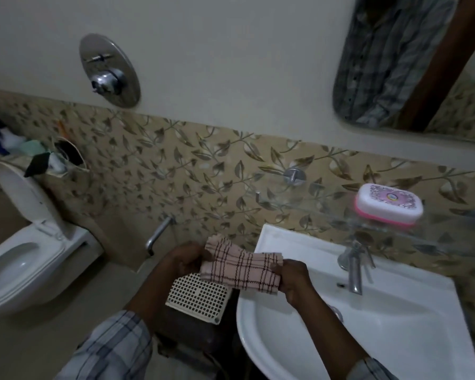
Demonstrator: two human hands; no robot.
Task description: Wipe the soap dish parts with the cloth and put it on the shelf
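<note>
A pink-and-white checked cloth (242,267), folded into a strip, is stretched between both my hands just left of the sink. My left hand (185,263) grips its left end. The right end is pinched in my right hand (292,281). The soap dish (388,207), white lid with a pink base, stands closed on a clear glass shelf (327,215) on the wall above the sink, up and to the right of my hands.
A white sink (395,319) with a chrome tap (353,267) lies below right. A white grid-patterned cover (198,297) sits under the cloth. Toilet (25,259) at left, wall valve (109,71) above, mirror (412,58) top right.
</note>
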